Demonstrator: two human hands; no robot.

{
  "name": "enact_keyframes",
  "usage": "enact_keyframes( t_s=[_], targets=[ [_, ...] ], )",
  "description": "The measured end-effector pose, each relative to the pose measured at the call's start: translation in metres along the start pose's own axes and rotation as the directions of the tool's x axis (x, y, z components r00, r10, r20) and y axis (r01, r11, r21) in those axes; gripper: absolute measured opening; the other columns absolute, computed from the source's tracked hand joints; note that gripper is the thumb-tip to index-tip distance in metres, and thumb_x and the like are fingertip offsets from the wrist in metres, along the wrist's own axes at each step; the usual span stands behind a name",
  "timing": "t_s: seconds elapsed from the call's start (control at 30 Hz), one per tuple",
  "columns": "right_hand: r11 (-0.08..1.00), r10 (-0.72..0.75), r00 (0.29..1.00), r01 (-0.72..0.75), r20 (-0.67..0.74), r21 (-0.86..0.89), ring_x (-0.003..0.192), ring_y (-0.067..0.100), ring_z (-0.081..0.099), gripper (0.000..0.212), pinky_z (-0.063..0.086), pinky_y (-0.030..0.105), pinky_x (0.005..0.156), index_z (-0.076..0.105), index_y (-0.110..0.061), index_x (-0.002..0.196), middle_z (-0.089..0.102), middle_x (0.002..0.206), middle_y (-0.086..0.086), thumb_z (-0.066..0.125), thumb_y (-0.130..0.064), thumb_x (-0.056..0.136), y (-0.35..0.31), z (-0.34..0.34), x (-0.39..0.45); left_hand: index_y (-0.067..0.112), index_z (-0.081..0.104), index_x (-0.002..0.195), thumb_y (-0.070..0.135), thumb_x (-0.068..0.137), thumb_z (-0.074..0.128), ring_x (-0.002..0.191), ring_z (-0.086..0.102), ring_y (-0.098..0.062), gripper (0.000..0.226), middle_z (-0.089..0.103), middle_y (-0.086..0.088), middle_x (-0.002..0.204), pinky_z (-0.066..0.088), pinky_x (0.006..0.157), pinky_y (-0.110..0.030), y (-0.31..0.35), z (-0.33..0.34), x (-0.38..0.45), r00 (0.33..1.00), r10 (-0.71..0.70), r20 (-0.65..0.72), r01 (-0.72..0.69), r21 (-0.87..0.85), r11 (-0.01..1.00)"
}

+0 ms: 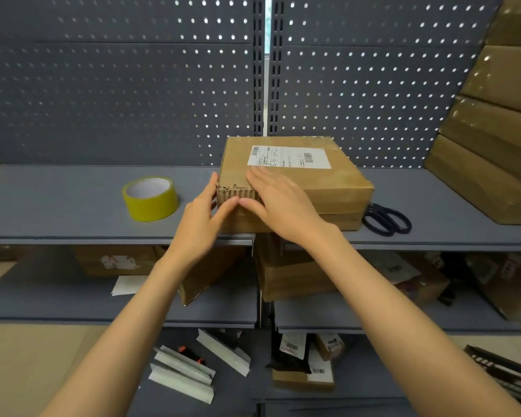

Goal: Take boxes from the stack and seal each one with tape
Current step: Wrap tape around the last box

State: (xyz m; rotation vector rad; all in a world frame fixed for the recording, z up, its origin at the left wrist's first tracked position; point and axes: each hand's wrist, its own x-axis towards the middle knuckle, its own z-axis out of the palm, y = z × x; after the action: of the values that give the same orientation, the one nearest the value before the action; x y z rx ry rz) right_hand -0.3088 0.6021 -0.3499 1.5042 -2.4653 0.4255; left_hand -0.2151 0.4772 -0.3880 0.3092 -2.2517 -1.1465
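A flat brown cardboard box [328, 182] with a white shipping label lies on the grey shelf [57, 203] in front of me. My left hand [203, 218] touches the box's near left corner, thumb against the front face and fingers along the left side. My right hand [277, 203] lies flat with straight fingers over the near left part of the lid, its thumb pressing the front edge. A roll of yellow tape [150, 198] stands on the shelf left of the box, apart from both hands. A leaning stack of cardboard boxes [494, 130] fills the right side.
Black scissors [387, 219] lie on the shelf just right of the box. A perforated grey back panel [118, 85] rises behind. Lower shelves hold more boxes [289, 275], parcels and folded grey pieces [187, 371].
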Motion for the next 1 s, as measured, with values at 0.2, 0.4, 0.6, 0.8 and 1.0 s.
enact_keyframes(
  t_s=[0.2, 0.4, 0.6, 0.8, 1.0],
  targets=[
    [0.999, 0.021, 0.991, -0.017, -0.131, 0.027, 0.141, 0.010, 0.029, 0.052, 0.017, 0.026, 0.113, 0.040, -0.019, 0.144, 0.038, 0.151, -0.003, 0.044, -0.043, 0.098, 0.005, 0.013, 0.004, 0.015, 0.035, 0.146, 0.025, 0.097, 0.053, 0.099, 0.052, 0.004, 0.053, 0.053, 0.014, 0.113, 0.034, 0.074, 0.006, -0.006, 0.009, 0.000, 0.987, 0.057, -0.148, -0.041, 0.110, 0.993],
    [0.990, 0.080, 0.987, -0.063, -0.140, 0.123, 0.137, 0.010, 0.036, 0.050, 0.022, 0.028, 0.111, 0.048, -0.023, 0.139, 0.045, 0.146, -0.006, 0.053, -0.043, 0.094, 0.009, 0.012, 0.011, 0.015, 0.044, 0.143, 0.031, 0.096, 0.055, 0.101, 0.061, -0.010, 0.051, 0.066, 0.003, 0.112, 0.041, 0.079, -0.006, -0.012, 0.009, 0.008, 0.977, 0.090, -0.195, -0.051, 0.197, 0.979],
    [0.997, 0.030, 0.999, -0.026, -0.046, 0.067, 0.144, 0.009, 0.022, 0.051, 0.014, 0.031, 0.114, 0.032, -0.030, 0.147, 0.029, 0.154, -0.010, 0.040, -0.046, 0.099, 0.012, 0.014, 0.011, 0.010, 0.017, 0.152, 0.035, 0.099, 0.042, 0.094, 0.063, -0.035, 0.064, 0.067, -0.021, 0.102, 0.039, 0.068, -0.034, -0.007, -0.001, 0.011, 0.996, 0.084, -0.033, -0.057, 0.484, 0.873],
    [0.994, 0.071, 0.990, -0.060, -0.123, 0.093, 0.140, 0.007, 0.029, 0.041, 0.016, 0.025, 0.107, 0.043, -0.036, 0.140, 0.041, 0.147, -0.015, 0.041, -0.041, 0.100, 0.010, 0.021, 0.013, 0.014, 0.031, 0.147, 0.035, 0.101, 0.037, 0.085, 0.063, -0.036, 0.051, 0.067, -0.015, 0.100, 0.028, 0.061, -0.028, -0.004, 0.001, 0.009, 0.979, 0.194, -0.062, -0.122, 0.584, 0.802],
    [0.994, 0.075, 0.986, -0.062, -0.146, 0.092, 0.138, 0.007, 0.033, 0.039, 0.018, 0.025, 0.103, 0.046, -0.036, 0.138, 0.044, 0.145, -0.015, 0.043, -0.041, 0.099, 0.010, 0.022, 0.013, 0.008, 0.046, 0.137, 0.031, 0.100, 0.043, 0.083, 0.065, -0.041, 0.043, 0.065, -0.018, 0.118, 0.032, 0.056, -0.032, 0.000, -0.004, 0.012, 0.964, 0.267, -0.002, -0.179, 0.734, 0.655]
  ],
)
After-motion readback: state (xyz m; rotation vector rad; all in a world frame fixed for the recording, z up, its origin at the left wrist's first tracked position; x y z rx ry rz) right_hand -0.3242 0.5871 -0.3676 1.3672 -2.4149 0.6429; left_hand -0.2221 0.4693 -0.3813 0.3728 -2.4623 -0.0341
